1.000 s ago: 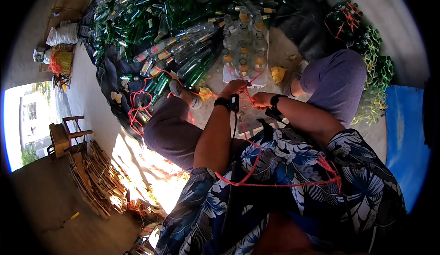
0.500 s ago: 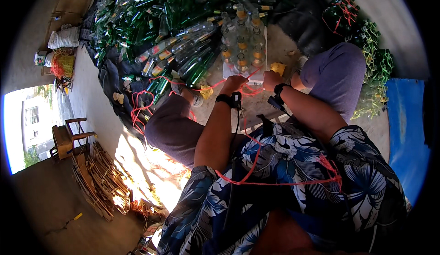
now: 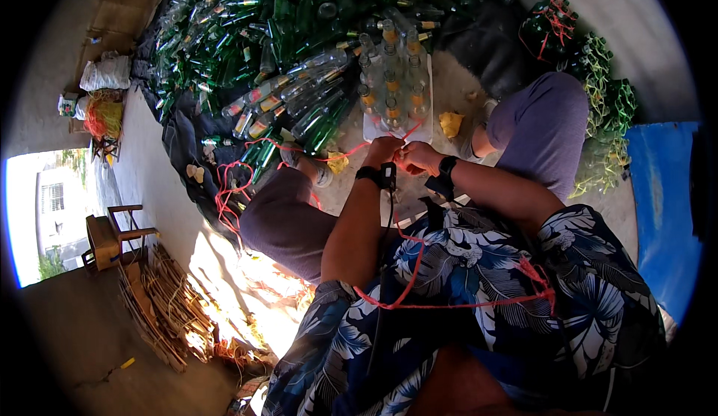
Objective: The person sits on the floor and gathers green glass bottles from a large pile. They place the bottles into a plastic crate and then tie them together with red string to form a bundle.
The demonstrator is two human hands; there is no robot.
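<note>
Clear glass bottles (image 3: 391, 79) with orange-yellow neck bands stand upright in a close cluster on a pale board (image 3: 426, 127) before me. At the board's near edge my left hand (image 3: 384, 150) is closed on a red string (image 3: 351, 153). Close beside it on the right, my right hand (image 3: 420, 157) is closed too, with red string at its fingertips. The string runs left across my leg toward a loose tangle (image 3: 228, 197). More of it hangs over my patterned shirt. How the string passes between my fingers is partly hidden.
A large heap of green and clear bottles (image 3: 277, 27) lies beyond, on black sheeting (image 3: 183, 143). String-tied green bottles (image 3: 552, 27) stand at the far right, beside netted ones (image 3: 609, 102). A blue panel (image 3: 662, 214) is right; a wooden chair (image 3: 112, 233) and stick bundle (image 3: 161, 296) are left.
My right hand has moved left and nearer, and now meets my left hand. The string stretched between them has drawn in. The bottles stand as before.
</note>
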